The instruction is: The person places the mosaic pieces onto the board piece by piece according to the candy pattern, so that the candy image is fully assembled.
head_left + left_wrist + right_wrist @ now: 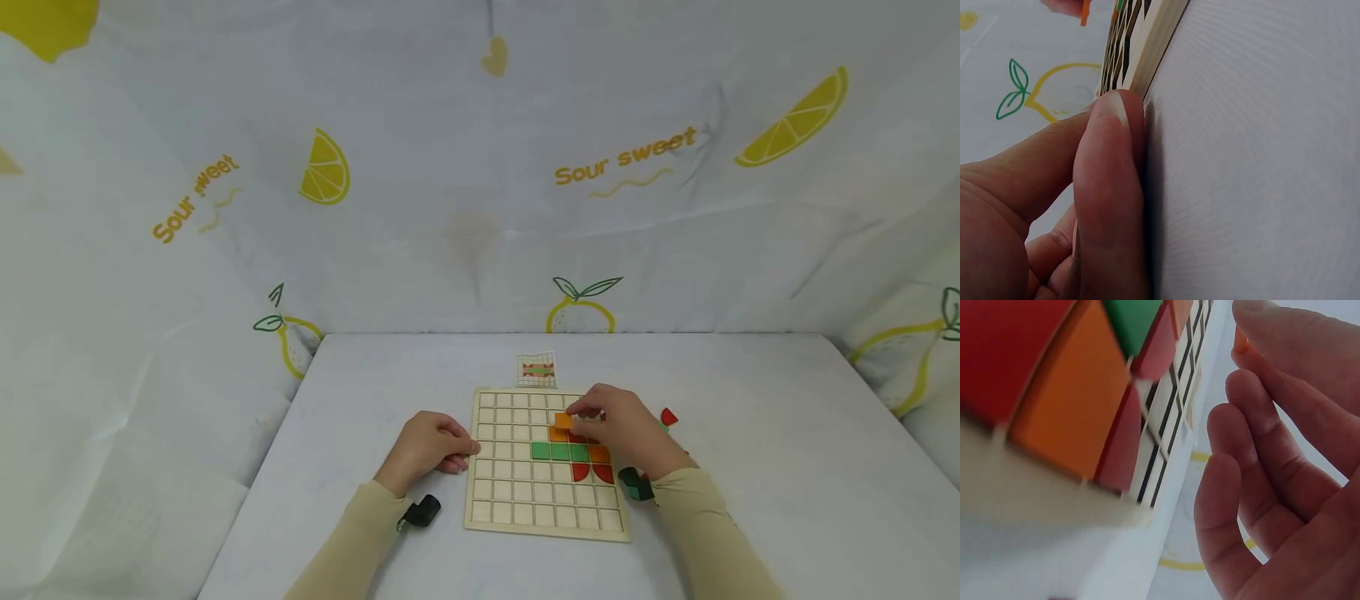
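The right hand (624, 423) pinches one orange square (563, 422) over a pale wooden gridded board (523, 490), whose left edge the left hand (431, 446) grips, with three green squares (559, 452) in one row and two red quarter-circles (602, 473) in the next.

An orange square tile (562, 421) is held above a partly filled wooden grid board (543, 491) lying flat.

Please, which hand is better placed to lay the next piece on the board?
Probably the right hand: it already pinches an orange square over the board. The left hand is at the board's left edge, with no piece visible in it.
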A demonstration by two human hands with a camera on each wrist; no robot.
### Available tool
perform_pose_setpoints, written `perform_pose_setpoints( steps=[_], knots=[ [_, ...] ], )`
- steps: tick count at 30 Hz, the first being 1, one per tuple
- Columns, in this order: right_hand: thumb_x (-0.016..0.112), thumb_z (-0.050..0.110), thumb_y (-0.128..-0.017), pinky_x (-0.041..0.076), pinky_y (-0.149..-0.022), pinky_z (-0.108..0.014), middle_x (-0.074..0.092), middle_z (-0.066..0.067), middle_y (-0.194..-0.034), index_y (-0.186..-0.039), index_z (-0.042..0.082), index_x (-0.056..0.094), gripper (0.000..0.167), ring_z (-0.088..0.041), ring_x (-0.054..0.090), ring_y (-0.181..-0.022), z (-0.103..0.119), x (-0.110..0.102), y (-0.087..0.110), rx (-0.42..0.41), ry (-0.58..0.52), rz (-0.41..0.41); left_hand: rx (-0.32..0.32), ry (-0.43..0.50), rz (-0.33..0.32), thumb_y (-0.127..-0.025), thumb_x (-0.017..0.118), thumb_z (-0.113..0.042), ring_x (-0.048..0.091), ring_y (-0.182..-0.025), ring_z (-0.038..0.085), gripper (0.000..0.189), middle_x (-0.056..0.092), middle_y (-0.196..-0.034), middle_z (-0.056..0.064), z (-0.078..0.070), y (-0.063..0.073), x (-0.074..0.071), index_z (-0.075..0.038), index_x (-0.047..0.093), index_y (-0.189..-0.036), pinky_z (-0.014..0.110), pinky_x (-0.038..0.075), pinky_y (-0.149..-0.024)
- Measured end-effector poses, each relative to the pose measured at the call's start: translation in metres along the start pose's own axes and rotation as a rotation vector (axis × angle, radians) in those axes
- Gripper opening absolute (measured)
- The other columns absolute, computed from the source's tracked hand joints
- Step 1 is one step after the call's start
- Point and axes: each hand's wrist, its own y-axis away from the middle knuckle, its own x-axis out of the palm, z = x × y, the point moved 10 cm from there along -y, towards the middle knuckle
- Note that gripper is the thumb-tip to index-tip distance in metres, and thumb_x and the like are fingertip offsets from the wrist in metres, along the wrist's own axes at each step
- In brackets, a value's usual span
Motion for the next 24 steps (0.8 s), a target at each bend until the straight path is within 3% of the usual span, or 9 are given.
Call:
perform_pose_setpoints(
  steps=[5, 11, 24],
  knots=[
    [0.081, 0.023, -0.098, 0.056, -0.084, -0.032, 0.068, 0.007, -0.103, -0.112, 0.020, 0.083, 0.014, -0.016, 0.060, -0.095, 0.017, 0.014, -0.003, -0.039, -0.002, 0.023, -0.001, 0.020, 0.005, -0.085, 0.094, -0.019, 0.072, -0.062, 0.009, 0.026, 0.078, -0.076, 0.005, 0.001, -0.001, 0.002, -0.006, 0.075, -0.095, 0.024, 0.064, -0.062],
    [0.085, 0.023, -0.096, 0.058, -0.090, -0.036, 0.068, 0.009, -0.104, -0.111, 0.021, 0.083, 0.016, -0.013, 0.063, -0.099, 0.021, 0.026, -0.004, -0.021, 0.015, 0.038, -0.002, 0.025, 0.013, -0.085, 0.094, -0.020, 0.073, -0.062, 0.010, 0.025, 0.079, -0.077, 0.006, 0.002, -0.002, 0.004, -0.006, 0.076, -0.095, 0.024, 0.064, -0.062],
    [0.085, 0.020, -0.095, 0.059, -0.088, -0.036, 0.069, 0.006, -0.102, -0.109, 0.017, 0.083, 0.014, -0.011, 0.063, -0.094, 0.033, 0.030, -0.008, -0.086, 0.066, 0.036, 0.000, 0.015, 0.002, -0.085, 0.094, -0.020, 0.074, -0.063, 0.011, 0.025, 0.079, -0.076, 0.006, 0.003, -0.003, 0.000, -0.006, 0.076, -0.094, 0.025, 0.064, -0.062]
  ],
)
